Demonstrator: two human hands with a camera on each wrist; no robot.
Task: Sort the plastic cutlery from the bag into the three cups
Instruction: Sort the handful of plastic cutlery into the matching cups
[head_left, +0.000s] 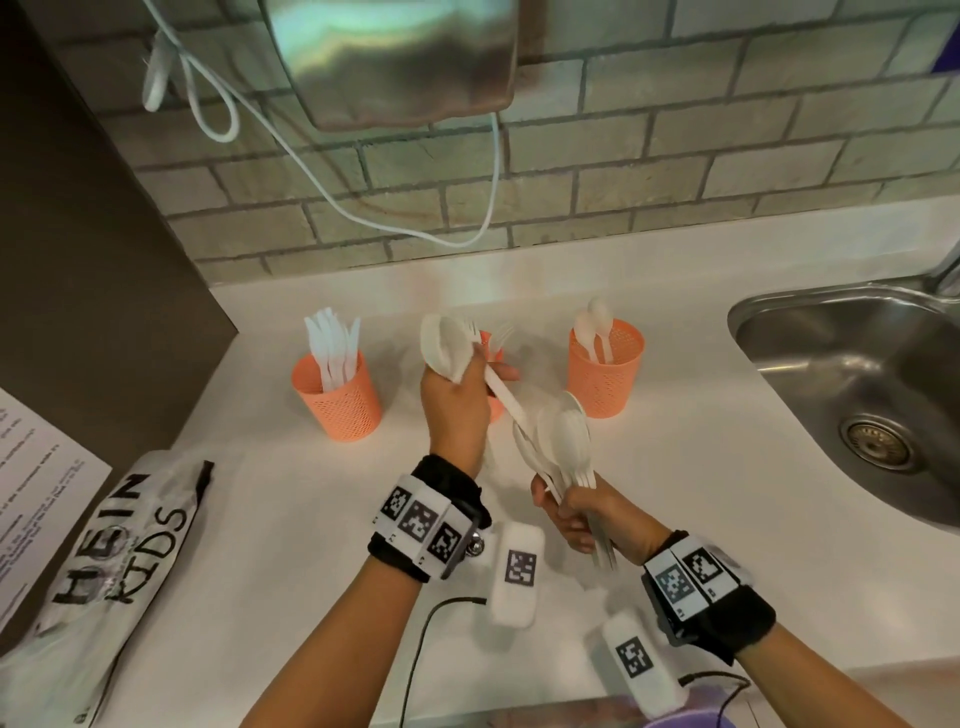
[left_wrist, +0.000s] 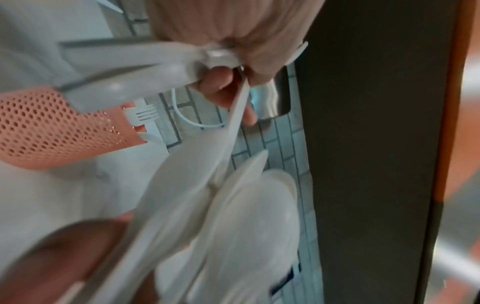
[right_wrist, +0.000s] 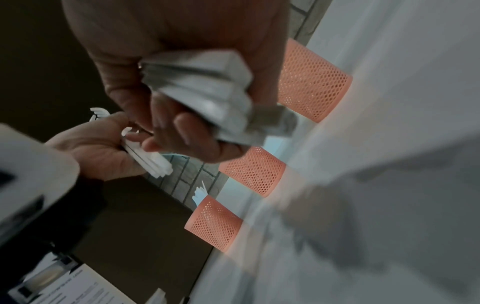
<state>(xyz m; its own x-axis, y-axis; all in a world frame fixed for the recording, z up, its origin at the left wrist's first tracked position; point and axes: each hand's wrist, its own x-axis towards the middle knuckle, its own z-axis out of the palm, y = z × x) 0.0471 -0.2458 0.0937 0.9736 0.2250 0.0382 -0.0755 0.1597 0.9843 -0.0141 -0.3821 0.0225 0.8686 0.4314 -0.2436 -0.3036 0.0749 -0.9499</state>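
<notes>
Nearest the head camera, a bundle of white plastic spoons was gripped by its handles in the right hand, the bowls fanned upward above the white countertop. A second clutch of white plastic cutlery, with spoon bowls and a fork's tines showing, was held in the closed left hand, and one long white handle slanted down from that hand to the right-hand bundle. Behind the hands, three orange perforated plastic cups stood in a row: the left cup was filled with white knives, the middle cup was largely hidden by the left hand with fork tines seen above it, and the right cup held spoons. A crumpled printed plastic bag lay at the left, beside a printed paper sheet. A steel sink was set into the countertop at the right.
</notes>
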